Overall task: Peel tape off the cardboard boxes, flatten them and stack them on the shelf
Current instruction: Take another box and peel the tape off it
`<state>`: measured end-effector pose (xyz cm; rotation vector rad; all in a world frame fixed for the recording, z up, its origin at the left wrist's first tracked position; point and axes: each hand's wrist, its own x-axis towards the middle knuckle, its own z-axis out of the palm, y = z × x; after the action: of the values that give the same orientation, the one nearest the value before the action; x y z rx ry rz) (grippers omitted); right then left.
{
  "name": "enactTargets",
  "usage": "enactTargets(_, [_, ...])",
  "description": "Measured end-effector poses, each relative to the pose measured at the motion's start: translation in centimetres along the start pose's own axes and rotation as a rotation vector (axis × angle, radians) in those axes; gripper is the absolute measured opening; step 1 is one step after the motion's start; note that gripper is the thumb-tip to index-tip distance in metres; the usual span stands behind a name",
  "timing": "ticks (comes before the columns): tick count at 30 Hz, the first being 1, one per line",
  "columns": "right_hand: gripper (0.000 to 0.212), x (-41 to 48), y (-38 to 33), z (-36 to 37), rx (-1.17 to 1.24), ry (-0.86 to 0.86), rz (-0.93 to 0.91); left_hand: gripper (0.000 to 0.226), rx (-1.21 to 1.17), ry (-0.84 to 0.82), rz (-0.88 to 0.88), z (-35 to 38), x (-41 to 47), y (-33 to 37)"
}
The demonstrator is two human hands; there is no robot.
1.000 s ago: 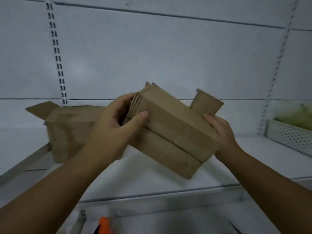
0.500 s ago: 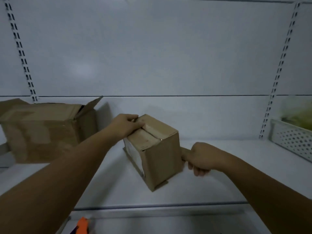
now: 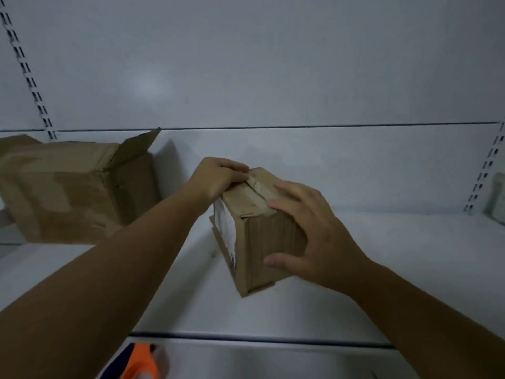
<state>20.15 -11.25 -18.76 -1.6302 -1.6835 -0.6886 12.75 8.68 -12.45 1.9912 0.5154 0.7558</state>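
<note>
Head view is taking in a white metal shelf (image 3: 382,269) that is running across the frame, with a pale back panel (image 3: 273,64) rising behind it and a slotted upright (image 3: 30,80) slanting down at 10 o'clock. A large brown cardboard box (image 3: 68,192) is sitting on the shelf at 9 o'clock, its end flaps hanging open toward the centre. A small brown cardboard box (image 3: 270,242) is standing on the shelf just right of centre, well apart from the large one, one corner pointing toward the camera and a white label (image 3: 225,225) showing on its left face. The right hand (image 3: 314,231) is coming in from 4 o'clock with fingers spread, fingertips pressing on the box top and the thumb lying against the near right face. The left hand (image 3: 218,177) is reaching in from 8 o'clock, its fingers curling over the far top edge of the small box, where a strip of clear tape (image 3: 258,184) is running along the top seam; whether they are pinching the tape is not clear. An orange object (image 3: 139,362), blurred, is showing at 7 o'clock below the shelf edge.
</note>
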Motion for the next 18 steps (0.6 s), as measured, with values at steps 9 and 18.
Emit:
enactTargets(9, [0.051, 0.2, 0.0, 0.0, -0.018, 0.111, -0.042, 0.04, -0.242, 0.274, 0.285, 2.0, -1.1, -4.5])
enactTargets(18, [0.041, 0.2, -0.7, 0.4, -0.175, 0.18, -0.078, 0.035, -0.225, 0.268, 0.342, 2.0, -0.6, -5.3])
